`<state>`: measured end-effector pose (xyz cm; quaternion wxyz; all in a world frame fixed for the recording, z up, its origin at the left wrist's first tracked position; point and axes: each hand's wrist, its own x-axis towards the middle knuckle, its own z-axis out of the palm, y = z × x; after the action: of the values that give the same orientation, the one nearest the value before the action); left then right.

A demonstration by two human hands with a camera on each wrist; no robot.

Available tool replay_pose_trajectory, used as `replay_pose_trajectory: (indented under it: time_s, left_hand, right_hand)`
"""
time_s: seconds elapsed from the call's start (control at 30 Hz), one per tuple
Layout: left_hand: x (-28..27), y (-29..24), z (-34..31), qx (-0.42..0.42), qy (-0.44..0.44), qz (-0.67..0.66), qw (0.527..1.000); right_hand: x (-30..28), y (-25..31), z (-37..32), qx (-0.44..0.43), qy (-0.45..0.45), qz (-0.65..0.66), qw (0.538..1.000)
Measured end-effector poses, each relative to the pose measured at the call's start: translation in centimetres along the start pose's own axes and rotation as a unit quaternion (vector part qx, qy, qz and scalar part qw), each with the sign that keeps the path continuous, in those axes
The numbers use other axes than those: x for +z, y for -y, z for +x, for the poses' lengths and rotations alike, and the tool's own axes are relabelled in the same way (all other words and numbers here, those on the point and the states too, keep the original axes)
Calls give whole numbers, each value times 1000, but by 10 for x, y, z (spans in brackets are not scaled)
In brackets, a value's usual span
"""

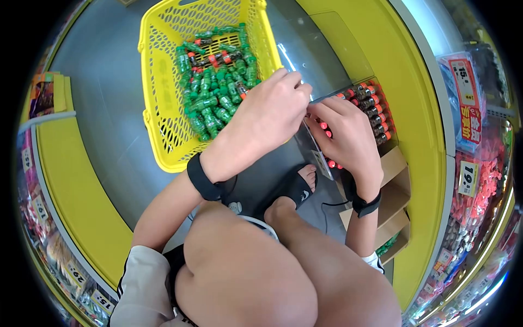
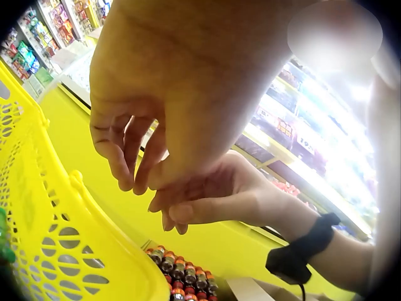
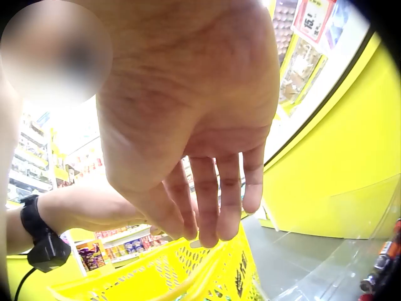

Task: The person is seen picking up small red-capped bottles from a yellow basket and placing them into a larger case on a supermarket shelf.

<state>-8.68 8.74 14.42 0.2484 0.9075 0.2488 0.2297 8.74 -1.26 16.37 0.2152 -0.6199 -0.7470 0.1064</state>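
Both hands meet above a clear-sided container (image 1: pixel 325 164) of dark, red-capped bottles (image 1: pixel 377 115). My left hand (image 1: pixel 264 111), beside the yellow basket's rim (image 1: pixel 274 49), has loosely bent fingers pointing down in the left wrist view. Close against it is my right hand (image 1: pixel 348 133), whose fingers (image 3: pixel 205 194) hang fairly straight and slightly bent in the right wrist view. No item shows in either hand; whether the fingertips touch something thin is unclear. Small green bottles (image 1: pixel 210 101) lie in the basket with a few dark, red-capped ones.
An open cardboard box (image 1: pixel 396 188) stands below the container, with green bottles (image 1: pixel 388 245) in a box nearer my leg. Yellow shelf bases (image 1: pixel 81 163) run along both sides, under shelves of packaged goods. My sandalled foot (image 1: pixel 294 188) is on the grey floor.
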Motion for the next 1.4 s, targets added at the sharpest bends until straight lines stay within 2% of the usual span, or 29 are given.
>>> replay_pose_trajectory:
  time_s: [0.07,0.3,0.53,0.67,0.73,0.9,0.97,1.1,1.17,1.33,1.4]
  left_hand:
    - [-10,13,-7,-5,-9,0,1000]
    - [-51,32,-33,-15,-28,21,999]
    - [-79,39,-61,-11,-8,56,998]
    - [-76,46,-66,-13,-13,48,999]
    - [-68,60,-65,-3,-5,57,998]
    - [-57,96,-53,-15,23,81,996]
    - [-51,108,-46,-38,36,76,996]
    - [-45,131,-30,-90,56,80,991]
    - [-44,144,-22,-151,82,73,982]
    - [-31,177,-15,-186,79,45,978]
    - [-24,191,-9,-252,109,37,961]
  right_hand:
    - [1,11,15,-13,26,-33,999]
    - [14,43,52,-64,52,-2,997]
    - [23,69,65,-115,85,-28,989]
    - [28,65,73,-120,85,-40,988]
    - [35,54,80,-145,84,-110,980]
    - [39,40,103,-128,129,-86,980]
    - [49,35,113,-83,173,-34,981]
    - [72,27,141,-67,192,-30,979]
    - [91,16,161,-38,241,-75,967]
    - [124,9,203,-16,299,-92,950]
    - [136,8,220,-1,328,-93,940]
